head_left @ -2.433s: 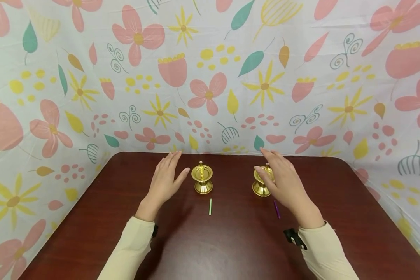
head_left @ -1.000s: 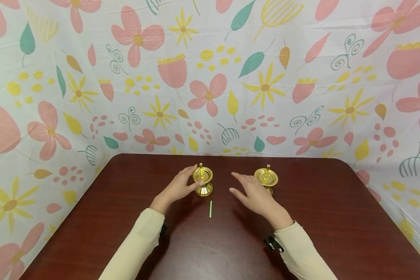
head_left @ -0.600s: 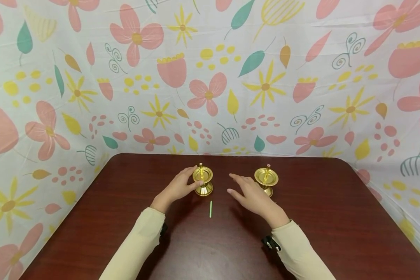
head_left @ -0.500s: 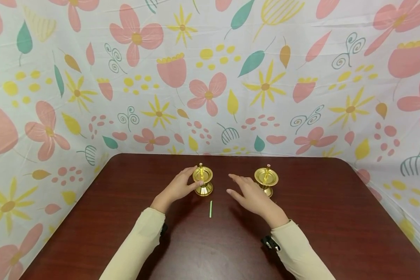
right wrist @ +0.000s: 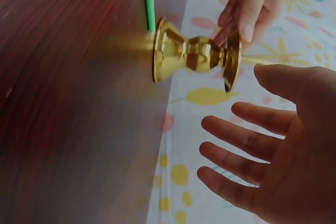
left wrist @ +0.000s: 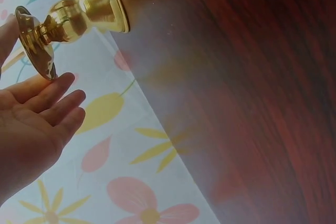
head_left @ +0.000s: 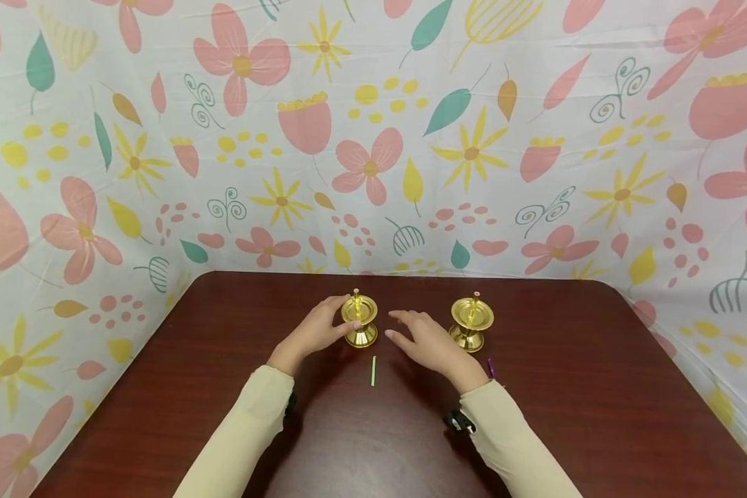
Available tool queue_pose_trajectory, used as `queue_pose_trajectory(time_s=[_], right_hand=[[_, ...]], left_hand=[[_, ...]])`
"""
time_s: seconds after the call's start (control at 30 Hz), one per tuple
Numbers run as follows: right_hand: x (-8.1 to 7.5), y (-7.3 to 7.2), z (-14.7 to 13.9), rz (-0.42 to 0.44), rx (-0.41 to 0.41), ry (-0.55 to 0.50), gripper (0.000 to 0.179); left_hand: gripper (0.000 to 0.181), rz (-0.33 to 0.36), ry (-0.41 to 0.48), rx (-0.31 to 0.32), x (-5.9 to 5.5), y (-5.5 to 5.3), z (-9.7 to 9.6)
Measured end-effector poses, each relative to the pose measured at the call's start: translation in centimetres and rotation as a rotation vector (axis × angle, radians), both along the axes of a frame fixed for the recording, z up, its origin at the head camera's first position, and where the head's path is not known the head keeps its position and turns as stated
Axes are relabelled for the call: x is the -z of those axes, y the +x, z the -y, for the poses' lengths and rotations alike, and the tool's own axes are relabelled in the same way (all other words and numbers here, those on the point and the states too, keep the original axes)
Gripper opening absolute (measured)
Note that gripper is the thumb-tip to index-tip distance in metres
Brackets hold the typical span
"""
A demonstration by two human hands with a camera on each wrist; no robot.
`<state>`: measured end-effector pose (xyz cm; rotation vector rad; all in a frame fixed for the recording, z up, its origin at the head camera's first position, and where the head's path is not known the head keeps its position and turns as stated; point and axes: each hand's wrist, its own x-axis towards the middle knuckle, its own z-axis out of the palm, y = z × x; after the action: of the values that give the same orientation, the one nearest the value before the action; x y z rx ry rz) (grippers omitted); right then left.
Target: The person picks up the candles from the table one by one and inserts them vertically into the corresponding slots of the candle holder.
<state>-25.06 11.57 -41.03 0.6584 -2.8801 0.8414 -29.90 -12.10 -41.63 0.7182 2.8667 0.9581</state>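
Observation:
Two gold pedestal candle holders, each with a round dish and an upright centre stem, stand on the dark table. My left hand (head_left: 315, 328) is at the left candle holder (head_left: 362, 335), pinching the rim of its dish between thumb and fingertips. In the left wrist view, the fingertips (left wrist: 62, 81) lie at the dish's edge. My right hand (head_left: 428, 342), its fingers spread and slightly bent, hovers just right of that holder and holds nothing. Behind it stands the right candle holder (head_left: 473, 318), its base partly beside the hand.
A thin light-green stick (head_left: 373, 371) lies in front of the left holder. A short purple stick (head_left: 491, 368) lies near the right wrist, partly hidden by the sleeve. The brown table (head_left: 585, 387) ends at a flower-printed cloth (head_left: 373, 228) behind and at both sides.
My left hand has moved right onto the left holder's dish. My right hand has moved left from in front of the right holder to near the left one, uncovering the right holder.

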Motion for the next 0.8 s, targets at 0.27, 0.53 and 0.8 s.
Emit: queue_pose_trajectory(time_s=[0.27, 0.53, 0.8], right_hand=[[0.3, -0.2, 2.0, 0.033, -0.015, 0.074, 0.027], [0.8, -0.1, 3.5, 0.122, -0.037, 0.163, 0.021], [1.2, -0.3, 4.7, 0.161, -0.018, 0.232, 0.041]], left_hand=[[0.069, -0.004, -0.002, 0.000, -0.3, 0.1, -0.1], [0.069, 0.005, -0.008, -0.008, -0.3, 0.1, 0.0], [0.069, 0.010, -0.013, -0.014, -0.3, 0.2, -0.1]])
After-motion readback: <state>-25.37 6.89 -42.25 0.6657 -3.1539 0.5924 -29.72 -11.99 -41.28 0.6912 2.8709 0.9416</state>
